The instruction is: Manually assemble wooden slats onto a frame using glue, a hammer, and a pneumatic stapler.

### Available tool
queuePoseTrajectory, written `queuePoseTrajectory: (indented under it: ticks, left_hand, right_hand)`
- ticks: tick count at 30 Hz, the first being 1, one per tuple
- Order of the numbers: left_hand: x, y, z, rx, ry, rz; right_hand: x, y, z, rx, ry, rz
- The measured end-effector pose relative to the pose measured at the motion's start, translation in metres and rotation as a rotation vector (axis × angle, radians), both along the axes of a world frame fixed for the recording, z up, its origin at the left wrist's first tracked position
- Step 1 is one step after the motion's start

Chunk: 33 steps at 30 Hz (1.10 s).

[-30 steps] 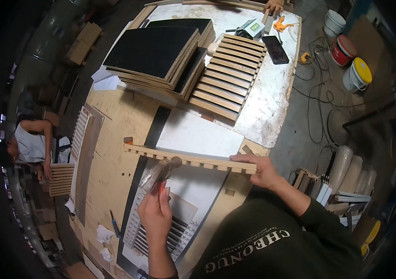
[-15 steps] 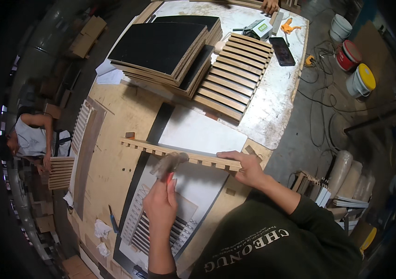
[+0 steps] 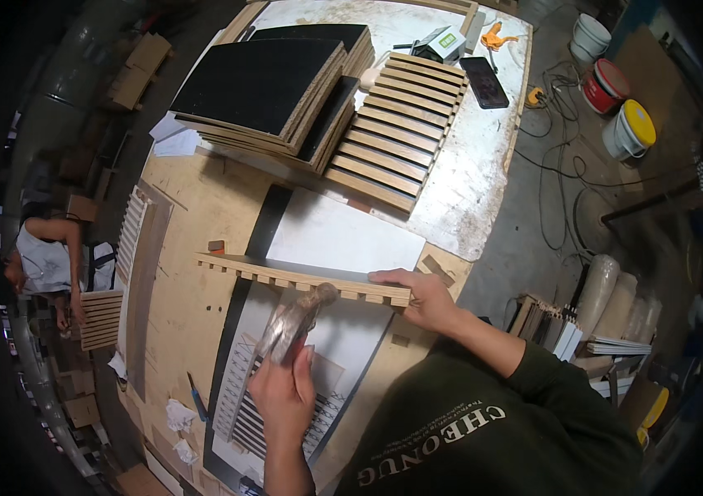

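In my left hand (image 3: 284,397) is a hammer (image 3: 284,327), my fingers closed around its red handle. Its metal head is blurred and lies in front of the near edge of a slatted wooden panel (image 3: 327,284); whether they touch I cannot tell. My right hand (image 3: 430,301) grips the panel's right end, fingers over the top and thumb hidden. That panel is held on edge, with a row of slat ends facing me. Below it lies a printed white sheet (image 3: 331,335) with a dark border, partly covered by my left hand.
Beyond the panel lie another slatted panel (image 3: 393,132) and a stack of black-faced boards (image 3: 256,87). A phone (image 3: 484,83) and an orange tool (image 3: 498,37) are at the far right. A blue-handled tool (image 3: 197,397) lies at left. A co-worker (image 3: 46,256) handles a slatted piece (image 3: 101,320).
The hammer's head has drawn back toward me from the panel's edge. The panel shows more of its upper face. The whole view has shifted slightly, and a hand at the far edge is gone.
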State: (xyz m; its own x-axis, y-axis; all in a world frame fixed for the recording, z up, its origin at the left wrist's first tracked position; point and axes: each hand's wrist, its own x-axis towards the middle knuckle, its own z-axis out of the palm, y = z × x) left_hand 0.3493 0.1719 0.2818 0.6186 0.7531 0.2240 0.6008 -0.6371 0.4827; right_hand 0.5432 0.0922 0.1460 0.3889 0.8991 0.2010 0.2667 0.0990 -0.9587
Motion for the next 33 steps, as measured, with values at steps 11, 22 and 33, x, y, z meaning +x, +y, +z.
queuePoseTrajectory:
  ticks: [11, 22, 33]
  left_hand:
    - [0.010, -0.014, 0.005, -0.045, 0.020, -0.085]
    - [0.030, -0.024, 0.018, -0.087, 0.117, -0.196]
    - [-0.031, -0.026, -0.035, -0.295, -0.089, 0.345]
  right_hand:
    - [-0.001, -0.002, -0.002, -0.019, -0.026, -0.044]
    - [-0.002, -0.001, -0.005, 0.010, -0.001, -0.035]
    - [0.003, 0.000, -0.001, -0.070, -0.019, 0.011]
